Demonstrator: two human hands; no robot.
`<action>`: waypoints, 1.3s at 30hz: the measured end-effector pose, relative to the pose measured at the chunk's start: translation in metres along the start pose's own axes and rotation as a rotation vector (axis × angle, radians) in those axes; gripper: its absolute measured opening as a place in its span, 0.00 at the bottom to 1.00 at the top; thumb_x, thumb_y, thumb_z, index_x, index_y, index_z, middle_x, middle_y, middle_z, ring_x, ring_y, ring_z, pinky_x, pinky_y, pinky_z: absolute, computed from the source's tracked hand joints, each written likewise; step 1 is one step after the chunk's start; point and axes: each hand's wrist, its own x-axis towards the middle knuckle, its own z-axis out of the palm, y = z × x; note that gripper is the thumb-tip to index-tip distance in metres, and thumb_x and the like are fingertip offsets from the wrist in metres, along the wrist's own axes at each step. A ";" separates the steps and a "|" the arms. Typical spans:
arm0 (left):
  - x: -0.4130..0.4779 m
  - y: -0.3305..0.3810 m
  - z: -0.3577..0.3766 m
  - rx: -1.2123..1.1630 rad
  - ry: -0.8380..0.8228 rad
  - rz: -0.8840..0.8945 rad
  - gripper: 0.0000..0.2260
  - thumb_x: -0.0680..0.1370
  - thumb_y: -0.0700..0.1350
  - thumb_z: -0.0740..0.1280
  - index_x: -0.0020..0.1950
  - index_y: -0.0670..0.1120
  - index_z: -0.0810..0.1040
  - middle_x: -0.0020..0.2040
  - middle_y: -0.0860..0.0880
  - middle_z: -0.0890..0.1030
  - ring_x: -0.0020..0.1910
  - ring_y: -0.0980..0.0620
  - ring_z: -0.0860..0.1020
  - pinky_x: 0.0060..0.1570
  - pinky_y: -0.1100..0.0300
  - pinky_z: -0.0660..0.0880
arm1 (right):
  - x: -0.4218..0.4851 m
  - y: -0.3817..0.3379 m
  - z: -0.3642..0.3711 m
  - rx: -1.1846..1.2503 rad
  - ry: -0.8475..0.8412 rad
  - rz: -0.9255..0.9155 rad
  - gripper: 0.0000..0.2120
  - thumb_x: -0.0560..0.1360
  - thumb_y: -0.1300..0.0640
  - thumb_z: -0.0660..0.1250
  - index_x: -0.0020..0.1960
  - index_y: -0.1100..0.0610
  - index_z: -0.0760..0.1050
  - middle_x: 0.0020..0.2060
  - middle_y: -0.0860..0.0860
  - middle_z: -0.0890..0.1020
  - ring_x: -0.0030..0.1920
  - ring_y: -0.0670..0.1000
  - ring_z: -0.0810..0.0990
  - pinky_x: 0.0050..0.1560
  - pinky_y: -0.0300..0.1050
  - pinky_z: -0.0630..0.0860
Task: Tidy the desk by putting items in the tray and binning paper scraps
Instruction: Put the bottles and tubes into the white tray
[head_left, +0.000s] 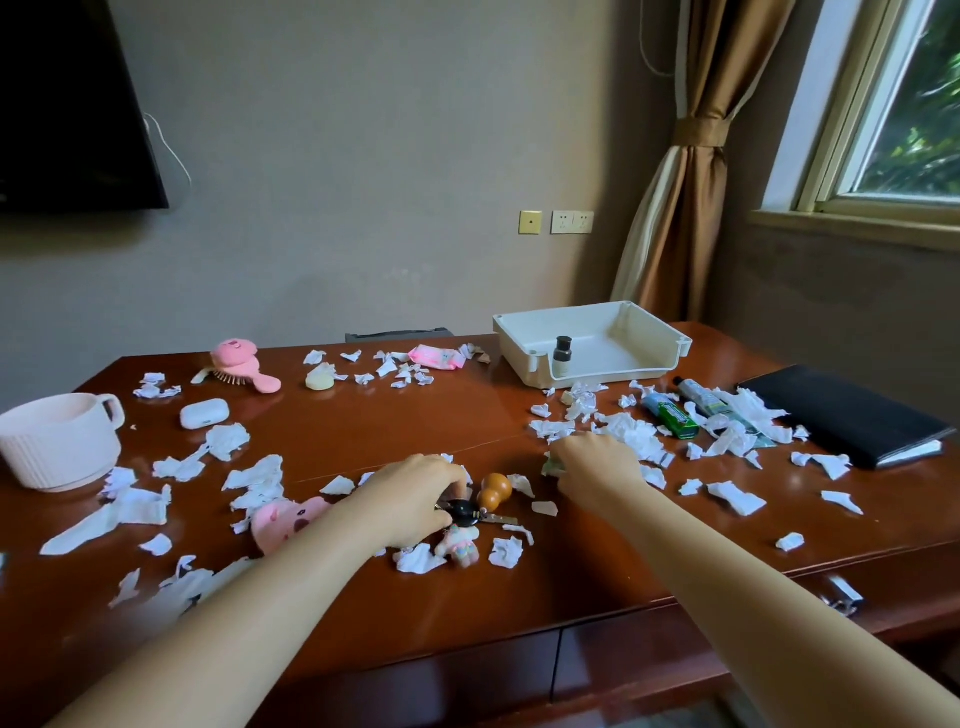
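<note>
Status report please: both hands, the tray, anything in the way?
Left hand grips keychain. Right hand on paper scraps, grip unclear. Tray holds only small bottle. Desk littered throughout.

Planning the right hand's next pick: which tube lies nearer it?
The green-and-blue tube; the grey, black-capped tube lies beyond it, toward the notebook.

Right hand (597, 462) hides its own fingertips; greenish thing (549, 466) under it, can't identify. Left hand (415, 493) grips and covers most of the black key fob (461, 512). Pink plush (288, 519) half behind my left arm (311, 571). Cup (57, 441) clipped at left edge. Tube (670, 413) label unreadable. Scraps (171, 587) at lower left blurred.
</note>
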 end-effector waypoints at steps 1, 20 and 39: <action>0.000 -0.004 -0.001 -0.054 -0.015 -0.016 0.11 0.77 0.41 0.63 0.56 0.53 0.75 0.59 0.50 0.76 0.56 0.49 0.75 0.55 0.52 0.76 | 0.000 0.001 0.000 0.006 -0.010 -0.010 0.18 0.76 0.59 0.64 0.66 0.55 0.71 0.61 0.55 0.76 0.60 0.57 0.76 0.52 0.48 0.76; -0.015 -0.004 0.000 0.053 0.212 0.007 0.04 0.79 0.46 0.64 0.52 0.53 0.71 0.52 0.56 0.80 0.49 0.54 0.78 0.42 0.61 0.72 | -0.001 0.015 0.001 0.057 -0.037 -0.140 0.23 0.74 0.59 0.65 0.69 0.54 0.67 0.62 0.56 0.73 0.61 0.57 0.74 0.54 0.48 0.76; -0.015 -0.004 -0.007 0.025 0.284 -0.001 0.05 0.80 0.45 0.62 0.45 0.53 0.72 0.46 0.55 0.79 0.44 0.55 0.77 0.35 0.65 0.69 | -0.004 0.028 0.010 0.281 0.140 -0.162 0.14 0.79 0.58 0.60 0.63 0.54 0.75 0.60 0.54 0.77 0.58 0.55 0.77 0.55 0.45 0.76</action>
